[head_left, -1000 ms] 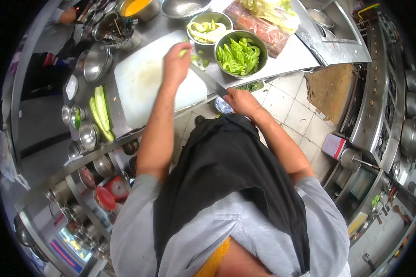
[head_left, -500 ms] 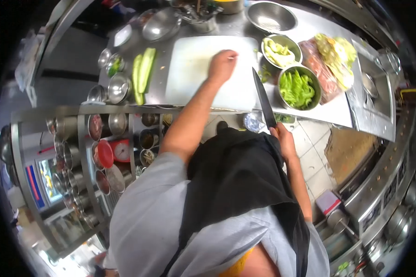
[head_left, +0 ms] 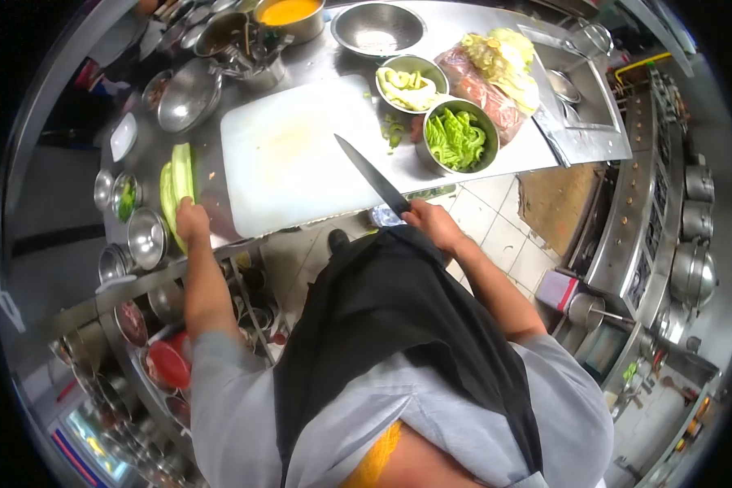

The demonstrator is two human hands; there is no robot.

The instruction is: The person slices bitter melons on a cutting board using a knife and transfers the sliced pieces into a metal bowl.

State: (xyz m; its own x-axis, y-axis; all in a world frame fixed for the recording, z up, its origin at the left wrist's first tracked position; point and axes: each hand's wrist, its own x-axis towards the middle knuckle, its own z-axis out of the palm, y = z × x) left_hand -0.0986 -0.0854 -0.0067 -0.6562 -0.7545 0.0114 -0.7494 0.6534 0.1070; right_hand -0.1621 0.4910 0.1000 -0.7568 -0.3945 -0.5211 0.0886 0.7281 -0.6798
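Note:
At the left of the counter, my left hand point(head_left: 192, 223) has its fingers closed at the near end of a long pale-green cucumber half point(head_left: 182, 172). A second cucumber half point(head_left: 167, 199) lies right beside it. My right hand point(head_left: 433, 224) grips the handle of a large kitchen knife point(head_left: 368, 168). Its dark blade points forward and left over the right part of the white cutting board point(head_left: 260, 175). Just right of the board lie small green scraps point(head_left: 393, 132).
Right of the board stand a bowl of cut green vegetable point(head_left: 461, 140), a bowl of pale slices point(head_left: 412, 87) and bagged produce point(head_left: 488, 85). Steel bowls point(head_left: 148, 238) sit at the left edge. Behind are a colander point(head_left: 378, 30), a utensil pot point(head_left: 262, 71) and a pot of orange liquid point(head_left: 289, 11).
My left hand has moved from above the board leftward to the cucumber halves. The knife stays in my right hand, its tip now over the board. The view has shifted left.

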